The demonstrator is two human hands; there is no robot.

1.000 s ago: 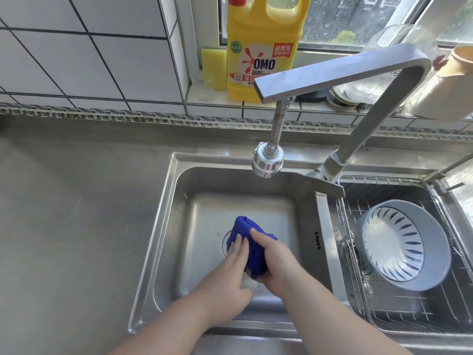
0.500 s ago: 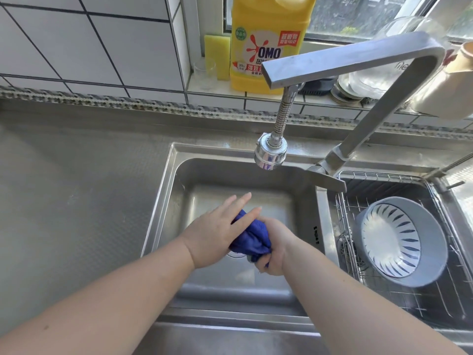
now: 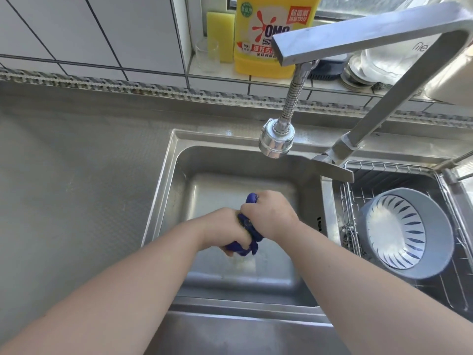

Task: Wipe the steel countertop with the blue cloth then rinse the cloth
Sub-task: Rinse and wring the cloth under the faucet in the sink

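From the head camera, both hands are over the left sink basin [image 3: 179, 180], and the blue cloth [image 3: 247, 226] is bunched tight between them, held above the basin floor. The left hand [image 3: 225, 231] curls its fingers around the lower end of the cloth, the right hand [image 3: 268, 216] is fisted around the upper end, and only a few blue folds peek out, a tip above the right knuckles and a tail under the left palm. Most of the cloth is buried in the grip, and the drain is hidden behind the hands. The faucet head [image 3: 276, 142] hangs over the back of the basin; whether water is running is hard to tell. The steel table [image 3: 76, 175] stretches off to the left. In the right basin a grey colander [image 3: 407, 237] sits in a wire rack [image 3: 353, 201], cut off by the frame edge. On the sill, the yellow detergent bottle [image 3: 258, 34] loses its top to the frame, with a yellow sponge [image 3: 220, 29] just beside it.
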